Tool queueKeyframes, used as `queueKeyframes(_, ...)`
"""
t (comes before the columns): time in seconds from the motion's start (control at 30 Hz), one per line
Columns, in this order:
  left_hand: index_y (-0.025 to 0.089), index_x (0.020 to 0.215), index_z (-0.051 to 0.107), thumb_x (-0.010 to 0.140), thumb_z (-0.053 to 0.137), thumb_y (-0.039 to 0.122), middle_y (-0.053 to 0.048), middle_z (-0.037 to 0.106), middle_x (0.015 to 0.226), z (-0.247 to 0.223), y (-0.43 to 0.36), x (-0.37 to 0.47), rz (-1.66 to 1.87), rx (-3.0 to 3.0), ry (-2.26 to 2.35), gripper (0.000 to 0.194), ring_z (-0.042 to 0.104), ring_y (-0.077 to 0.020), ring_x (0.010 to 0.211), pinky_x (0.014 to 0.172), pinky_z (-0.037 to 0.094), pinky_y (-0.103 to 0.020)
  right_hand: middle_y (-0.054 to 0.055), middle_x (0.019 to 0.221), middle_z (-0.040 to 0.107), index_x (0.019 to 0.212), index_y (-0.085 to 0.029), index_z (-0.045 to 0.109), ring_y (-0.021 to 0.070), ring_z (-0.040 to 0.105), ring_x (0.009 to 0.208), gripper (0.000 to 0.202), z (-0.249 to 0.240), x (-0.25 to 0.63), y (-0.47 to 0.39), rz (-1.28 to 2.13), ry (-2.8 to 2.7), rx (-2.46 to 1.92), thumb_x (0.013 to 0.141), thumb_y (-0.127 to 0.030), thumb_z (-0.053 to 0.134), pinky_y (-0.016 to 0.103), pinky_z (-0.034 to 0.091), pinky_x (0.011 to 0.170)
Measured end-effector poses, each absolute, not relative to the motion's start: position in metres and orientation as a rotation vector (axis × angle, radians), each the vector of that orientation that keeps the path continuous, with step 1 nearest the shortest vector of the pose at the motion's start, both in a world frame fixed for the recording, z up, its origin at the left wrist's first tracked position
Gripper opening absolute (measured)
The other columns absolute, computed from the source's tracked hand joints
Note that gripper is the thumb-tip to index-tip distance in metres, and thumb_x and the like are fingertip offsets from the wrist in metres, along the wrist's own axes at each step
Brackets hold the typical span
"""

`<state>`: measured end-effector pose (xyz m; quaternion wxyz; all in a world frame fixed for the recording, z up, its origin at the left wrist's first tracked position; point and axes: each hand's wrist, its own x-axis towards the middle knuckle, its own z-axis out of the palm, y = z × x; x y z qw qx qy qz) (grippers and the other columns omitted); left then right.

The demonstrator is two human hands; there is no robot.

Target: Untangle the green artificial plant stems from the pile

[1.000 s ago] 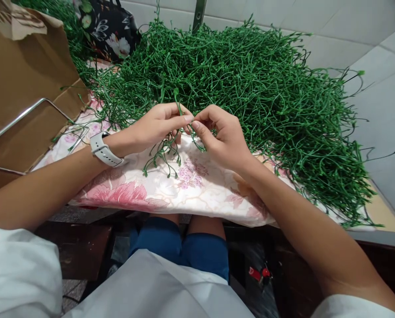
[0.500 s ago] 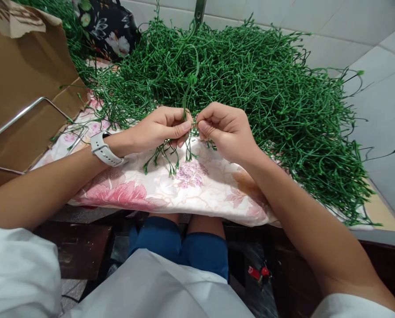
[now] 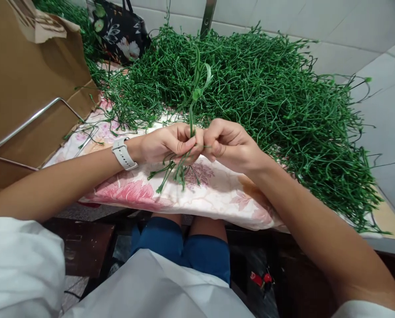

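Observation:
My left hand [image 3: 174, 143] is closed around a small bunch of green plastic stems [image 3: 197, 93]. The bunch stands upright out of the fist, with its thin tipped ends hanging below the fingers. My right hand [image 3: 233, 143] meets the left at the knuckles and pinches one thin green stem [image 3: 208, 146], which runs across from the bunch. Inside the fingers, the rest of that stem is hidden. Behind both hands lies a large heap of loose green stems [image 3: 276, 88]. Under the hands is a floral cloth [image 3: 217, 198] on the table.
At the left stands a cardboard box [image 3: 35, 79] with a bent metal wire frame [image 3: 25, 126] against it. A black floral bag [image 3: 118, 33] sits at the back left. Tiled wall [image 3: 343, 26] closes off the back and right. Red items [image 3: 260, 279] lie below the table.
Both hands have come down slightly and closer together, now touching. The held bunch has moved with them and its hanging ends have shifted lower. The view has shifted slightly.

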<state>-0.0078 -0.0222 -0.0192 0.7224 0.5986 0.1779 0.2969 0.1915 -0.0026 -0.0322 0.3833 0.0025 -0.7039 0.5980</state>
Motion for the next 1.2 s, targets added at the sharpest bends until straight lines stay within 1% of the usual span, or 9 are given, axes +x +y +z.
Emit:
queueKeyframes(0.17,0.02,0.064,0.048,0.087,0.076,0.048,0.005,0.039,0.048,-0.006,-0.012,-0.021,0.92,1.256,0.481,0.046,0.044,-0.0086,0.045,0.052,0.044,-0.025,-0.005,0.063,0.054,0.083,-0.019,0.058,0.007,0.049,0.054,0.023,-0.021,0.198,-0.011,1.62,-1.728,0.098,0.102,-0.026,0.069,0.023,0.044,0.058)
queueKeyframes(0.3,0.018,0.07,0.056,0.1,0.063,0.035,0.005,0.038,0.048,0.001,-0.008,-0.023,1.024,1.209,0.519,0.035,0.043,-0.0074,0.046,0.053,0.043,-0.022,-0.006,0.064,0.05,0.087,-0.02,0.059,0.007,0.046,0.053,0.028,-0.013,0.204,-0.012,1.535,-1.651,-0.25,0.097,-0.039,0.077,0.024,0.043,0.056)
queueKeyframes(0.4,0.017,0.074,0.063,0.093,0.076,0.034,0.005,0.041,0.052,-0.004,-0.008,-0.02,0.934,1.22,0.594,0.029,0.041,-0.0052,0.047,0.051,0.04,-0.021,-0.005,0.065,0.048,0.088,-0.022,0.06,0.0097,0.047,0.057,0.032,-0.015,0.209,-0.002,1.385,-1.635,-0.487,0.093,-0.047,0.08,0.026,0.045,0.056)
queueKeyframes(0.53,0.017,0.075,0.065,0.078,0.091,0.047,0.005,0.046,0.056,-0.01,-0.009,-0.017,0.877,1.298,0.68,0.039,0.042,-0.0048,0.049,0.047,0.039,-0.021,0.002,0.079,0.06,0.085,-0.021,0.063,0.0109,0.048,0.064,0.03,-0.019,0.221,0.022,1.07,-1.493,-0.679,0.087,-0.042,0.084,0.027,0.042,0.054)
queueKeyframes(0.67,0.017,0.08,0.065,0.084,0.086,0.049,0.004,0.052,0.058,-0.011,-0.008,-0.017,0.924,1.405,0.753,0.038,0.05,-0.0061,0.051,0.049,0.042,-0.021,0.001,0.074,0.057,0.087,-0.022,0.066,0.0106,0.042,0.058,0.024,-0.011,0.241,0.038,0.798,-1.291,-0.724,0.086,-0.035,0.086,0.027,0.035,0.049)
queueKeyframes(0.8,0.014,0.084,0.066,0.09,0.081,0.044,0.0,0.063,0.069,-0.011,-0.007,-0.017,0.973,1.477,0.825,0.034,0.058,-0.0061,0.057,0.052,0.046,-0.02,0.003,0.087,0.063,0.095,-0.025,0.06,0.014,0.057,0.07,0.022,-0.003,0.255,0.041,0.869,-1.206,-0.732,0.089,-0.025,0.082,0.029,0.046,0.06)
queueKeyframes(0.9,0.013,0.087,0.067,0.09,0.081,0.041,-0.001,0.067,0.073,-0.011,-0.008,-0.017,0.98,1.499,0.853,0.032,0.061,-0.006,0.059,0.054,0.049,-0.019,0.004,0.09,0.064,0.097,-0.024,0.057,0.0138,0.061,0.072,0.019,-0.005,0.257,0.043,0.862,-1.137,-0.731,0.091,-0.022,0.075,0.028,0.048,0.062)
queueKeyframes(1.1,0.014,0.089,0.069,0.081,0.089,0.032,-0.002,0.072,0.08,-0.011,-0.008,-0.018,0.982,1.511,0.857,0.029,0.066,-0.0071,0.065,0.055,0.051,-0.018,0.009,0.106,0.069,0.11,-0.029,0.056,0.0235,0.069,0.091,0.027,-0.016,0.264,0.055,0.819,-1.268,-0.851,0.09,-0.034,0.074,0.032,0.053,0.065)
queueKeyframes(1.2,0.014,0.092,0.068,0.079,0.09,0.031,-0.004,0.075,0.084,-0.013,-0.007,-0.018,0.963,1.505,0.84,0.031,0.068,-0.0077,0.067,0.055,0.051,-0.018,0.005,0.092,0.067,0.119,-0.03,0.054,0.0192,0.064,0.072,0.034,-0.019,0.261,0.057,0.813,-1.226,-0.832,0.089,-0.031,0.07,0.03,0.047,0.057)
